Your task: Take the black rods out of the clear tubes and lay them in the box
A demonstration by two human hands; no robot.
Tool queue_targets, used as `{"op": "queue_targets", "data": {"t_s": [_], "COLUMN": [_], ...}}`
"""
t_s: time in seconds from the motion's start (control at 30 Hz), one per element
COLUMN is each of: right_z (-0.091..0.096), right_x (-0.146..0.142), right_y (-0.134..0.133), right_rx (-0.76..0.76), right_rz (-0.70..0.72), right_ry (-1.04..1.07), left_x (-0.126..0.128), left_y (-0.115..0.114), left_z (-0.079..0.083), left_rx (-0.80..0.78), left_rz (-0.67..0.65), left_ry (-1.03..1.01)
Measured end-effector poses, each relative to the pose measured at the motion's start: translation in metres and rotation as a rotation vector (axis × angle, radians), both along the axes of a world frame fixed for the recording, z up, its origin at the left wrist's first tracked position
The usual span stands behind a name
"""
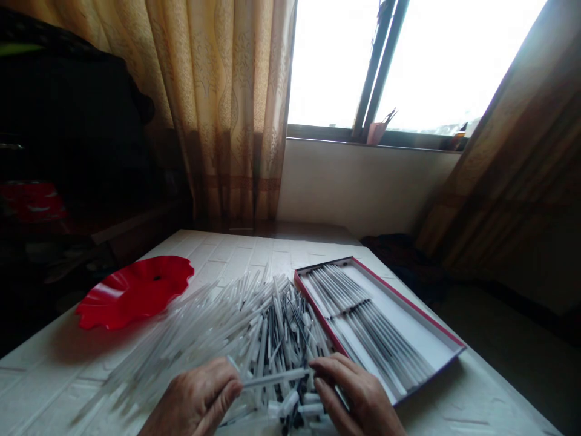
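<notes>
My left hand (195,393) is closed around one end of a clear pen barrel (275,379), which lies level just above the pile. At the barrel's other end, the fingers of my right hand (351,390) pinch its tip; any small part between them is hidden. Below and beyond both hands spreads a heap of clear plastic tubes (195,333). Thin dark-and-clear pen refills (284,330) lie in the middle of it. Several short whitish caps (290,402) sit between my hands. Right of the heap, a shallow red-edged box (420,327) holds two rows of pens (385,342).
A red wavy-rimmed plate (136,290) rests at the left of the white brick-patterned table (218,248). Behind are patterned curtains (227,109) and a window with a pink cup (376,133) on its sill. Dark furniture (136,227) stands at the left.
</notes>
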State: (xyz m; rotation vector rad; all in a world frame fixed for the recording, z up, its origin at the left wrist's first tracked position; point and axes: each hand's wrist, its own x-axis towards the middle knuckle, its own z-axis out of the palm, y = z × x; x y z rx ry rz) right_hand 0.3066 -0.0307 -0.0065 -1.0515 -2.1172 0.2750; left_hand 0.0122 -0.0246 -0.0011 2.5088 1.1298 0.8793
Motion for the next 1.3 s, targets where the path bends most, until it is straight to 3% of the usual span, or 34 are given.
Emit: {"op": "queue_targets", "data": {"t_s": [0.17, 0.27, 0.4, 0.47, 0.53, 0.7, 0.87, 1.0, 1.17, 1.23, 1.3], "right_z": [-0.01, -0.014, -0.004, 0.002, 0.006, -0.002, -0.014, -0.014, -0.017, -0.02, -0.022], "right_x": [-0.009, -0.012, -0.001, 0.009, 0.017, 0.01, -0.006, -0.003, 0.0, -0.001, -0.003], "right_y": [-0.001, -0.002, 0.003, 0.007, 0.011, 0.01, 0.004, 0.004, 0.005, 0.005, 0.005], "right_rx": [-0.027, -0.157, -0.474, -0.529, -0.507, -0.413, -0.2, -0.011, 0.132, 0.168, 0.199], "right_rz": [0.005, -0.067, -0.206, -0.271, -0.334, -0.315, -0.218, -0.163, -0.079, -0.103, -0.129], "right_ry": [0.17, 0.349, 0.836, 1.047, 1.128, 0.972, 0.558, 0.292, 0.069, 0.052, 0.05], "left_x": [0.003, 0.001, -0.008, -0.013, -0.018, -0.016, -0.01, -0.01, -0.011, -0.011, -0.008], "left_y": [-0.003, -0.002, 0.003, 0.006, 0.009, 0.012, 0.006, 0.001, 0.002, 0.001, -0.003], "left_z": [0.007, 0.005, -0.003, -0.006, -0.007, -0.009, 0.0, 0.007, -0.002, -0.004, 0.0], "left_rx": [0.03, 0.018, 0.031, 0.066, 0.072, -0.154, -0.437, -0.548, -0.55, -0.462, -0.27], "left_rz": [-0.04, -0.025, 0.126, 0.235, 0.309, 0.365, 0.257, 0.232, 0.208, 0.217, 0.249], "left_ry": [0.039, 0.023, -0.07, -0.126, -0.177, -0.386, -0.6, -0.66, -0.65, -0.633, -0.596]}}
